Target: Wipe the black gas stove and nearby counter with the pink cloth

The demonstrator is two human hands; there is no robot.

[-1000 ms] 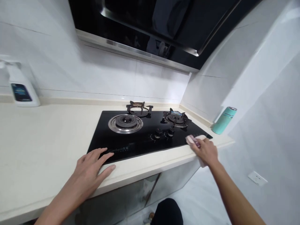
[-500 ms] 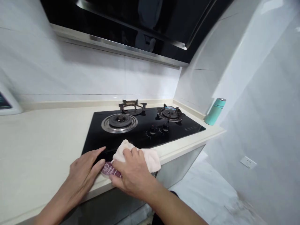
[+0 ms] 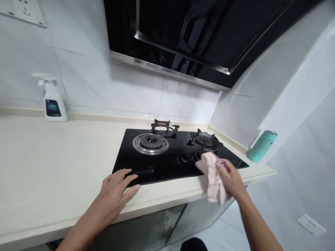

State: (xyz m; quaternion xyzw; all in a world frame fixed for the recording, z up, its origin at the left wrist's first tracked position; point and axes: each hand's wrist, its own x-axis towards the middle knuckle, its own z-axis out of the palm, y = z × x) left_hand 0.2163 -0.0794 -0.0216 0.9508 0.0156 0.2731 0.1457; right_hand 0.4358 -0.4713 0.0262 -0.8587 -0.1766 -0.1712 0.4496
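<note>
My left hand [image 3: 116, 190] lies flat and open on the cream counter [image 3: 52, 167], fingertips on the front left corner of the black glass gas hob [image 3: 172, 164]. My right hand [image 3: 230, 177] is closed on a pale pink cloth [image 3: 213, 176] at the hob's front right edge, close to the two control knobs [image 3: 190, 157]. Part of the cloth hangs down over the counter's front edge. The hob carries a left burner [image 3: 150, 142], a loose pan support [image 3: 164, 126] behind it and a right burner [image 3: 205, 140].
A white spray bottle [image 3: 53, 101] stands against the wall at the back left. A teal flask [image 3: 261, 146] stands at the counter's right end. A black range hood [image 3: 199, 38] hangs overhead. Wall sockets [image 3: 311, 225] sit low right.
My right hand has swept the cloth from the hob's front left corner, beside my left hand, across to the front right edge. The camera view has shifted to the left and up.
</note>
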